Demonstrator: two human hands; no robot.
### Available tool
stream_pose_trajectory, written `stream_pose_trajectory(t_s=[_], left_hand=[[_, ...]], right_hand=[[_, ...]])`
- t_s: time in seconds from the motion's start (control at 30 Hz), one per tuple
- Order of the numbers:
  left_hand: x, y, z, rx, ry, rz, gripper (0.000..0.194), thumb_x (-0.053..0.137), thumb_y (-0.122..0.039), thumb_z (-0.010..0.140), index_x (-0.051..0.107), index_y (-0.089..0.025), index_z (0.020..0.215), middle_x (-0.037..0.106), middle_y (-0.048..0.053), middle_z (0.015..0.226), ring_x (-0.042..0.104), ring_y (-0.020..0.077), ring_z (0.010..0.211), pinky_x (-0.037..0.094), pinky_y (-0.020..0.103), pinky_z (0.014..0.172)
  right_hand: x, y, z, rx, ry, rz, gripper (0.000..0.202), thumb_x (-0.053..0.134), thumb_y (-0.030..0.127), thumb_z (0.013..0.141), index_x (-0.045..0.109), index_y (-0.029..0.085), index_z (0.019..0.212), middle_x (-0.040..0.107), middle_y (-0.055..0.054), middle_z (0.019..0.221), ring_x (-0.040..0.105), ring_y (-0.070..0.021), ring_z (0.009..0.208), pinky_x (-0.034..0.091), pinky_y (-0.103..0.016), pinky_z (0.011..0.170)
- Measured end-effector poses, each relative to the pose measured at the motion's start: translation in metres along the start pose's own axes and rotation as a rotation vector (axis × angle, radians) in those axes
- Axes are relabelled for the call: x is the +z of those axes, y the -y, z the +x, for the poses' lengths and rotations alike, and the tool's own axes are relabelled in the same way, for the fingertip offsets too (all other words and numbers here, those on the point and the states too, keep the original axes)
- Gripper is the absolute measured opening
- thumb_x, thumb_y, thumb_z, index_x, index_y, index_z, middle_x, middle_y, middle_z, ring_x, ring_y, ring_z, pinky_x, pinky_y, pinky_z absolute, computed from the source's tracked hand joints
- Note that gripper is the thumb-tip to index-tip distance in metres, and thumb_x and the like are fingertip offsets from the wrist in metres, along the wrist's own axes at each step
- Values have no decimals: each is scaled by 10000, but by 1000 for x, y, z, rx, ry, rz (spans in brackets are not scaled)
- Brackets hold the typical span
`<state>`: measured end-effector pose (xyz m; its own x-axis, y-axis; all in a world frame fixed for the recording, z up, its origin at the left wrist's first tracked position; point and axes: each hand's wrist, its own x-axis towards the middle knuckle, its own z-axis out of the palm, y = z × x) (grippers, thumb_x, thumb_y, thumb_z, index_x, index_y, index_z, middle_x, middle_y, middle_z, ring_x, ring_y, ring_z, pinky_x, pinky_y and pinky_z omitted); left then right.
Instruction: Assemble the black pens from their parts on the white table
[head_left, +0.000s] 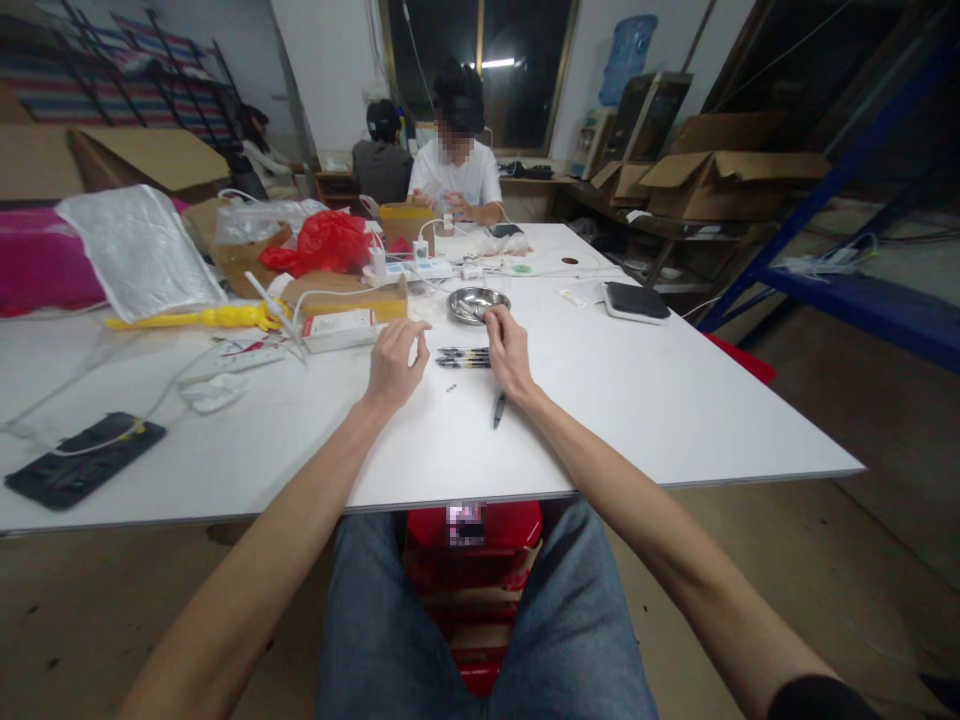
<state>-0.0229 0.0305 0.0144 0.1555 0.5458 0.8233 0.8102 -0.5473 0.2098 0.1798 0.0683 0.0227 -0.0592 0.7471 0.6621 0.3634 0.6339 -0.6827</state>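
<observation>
A round metal dish (478, 305) stands on the white table (675, 410). My right hand (510, 350) is at its near right rim, fingers pinched together; whatever they hold is too small to make out. Below the dish several black pens (461, 357) lie side by side, their right ends hidden behind my right hand. One dark pen piece (499, 411) lies apart, near my right wrist. A tiny part (451, 387) rests left of it. My left hand (397, 365) hovers left of the pens, thumb and fingers apart, with nothing visible in it.
Left of my hands are a small white box (339, 330), a yellow object (202, 318), cables and a black phone-like object (84, 458). A power strip (409, 271) and a red bag (326, 243) lie further back. A black-and-white device (635, 302) sits at right. A person (455, 170) sits opposite.
</observation>
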Motion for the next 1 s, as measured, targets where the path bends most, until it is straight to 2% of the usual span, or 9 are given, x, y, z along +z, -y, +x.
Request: stream_pose_trajectory(t_s=[0.2,0.4,0.57,0.67,0.8,0.9,1.0], left_hand=[[2,-1,-2,-32,79,-97,292,340,-189,1017,587,-178,1173,611,89,1013,590,207,976,466,340,899],[4,-4,-6,-121,189,-254,308,336,-188,1011,531,-196,1250,581,19,921,534,126,687,456,266,716],[8,0,-7,-218,193,-292,248,401,-218,989,538,-196,1194,643,43,975,634,161,888,478,295,839],[9,2,-8,-230,237,-296,235,410,-198,964,563,-199,1142,674,55,991,652,187,946,486,325,884],[9,-1,-9,-235,268,-297,209,428,-240,965,581,-202,1101,694,70,1021,652,204,929,495,341,844],[8,-4,-9,-222,293,-305,180,464,-272,957,591,-200,1063,692,57,988,637,188,878,489,320,793],[6,-8,-7,-197,290,-309,167,494,-240,919,602,-195,1039,668,38,934,612,171,843,478,300,754]], right_hand=[[-3,-3,-18,-93,199,2,213,397,300,1006,583,228,1079,532,-1,780,486,-176,695,403,-295,704],[-5,-6,-14,-112,166,9,169,504,224,937,664,205,986,653,-48,919,566,-186,810,449,-307,769],[-7,-7,-13,-26,147,72,143,585,269,911,699,191,874,717,-44,870,611,-191,806,448,-308,754],[-8,-7,-14,22,155,103,212,585,326,921,701,184,816,688,-27,756,579,-180,721,430,-301,704],[-7,-9,-14,23,189,112,271,577,380,925,685,186,769,657,-17,716,550,-175,691,421,-303,685],[-6,-11,-14,-8,182,127,245,579,359,918,682,181,784,673,-32,762,571,-185,726,427,-311,706],[-7,-10,-13,-29,173,115,194,576,311,917,684,180,821,687,-44,813,588,-189,760,435,-312,723]])
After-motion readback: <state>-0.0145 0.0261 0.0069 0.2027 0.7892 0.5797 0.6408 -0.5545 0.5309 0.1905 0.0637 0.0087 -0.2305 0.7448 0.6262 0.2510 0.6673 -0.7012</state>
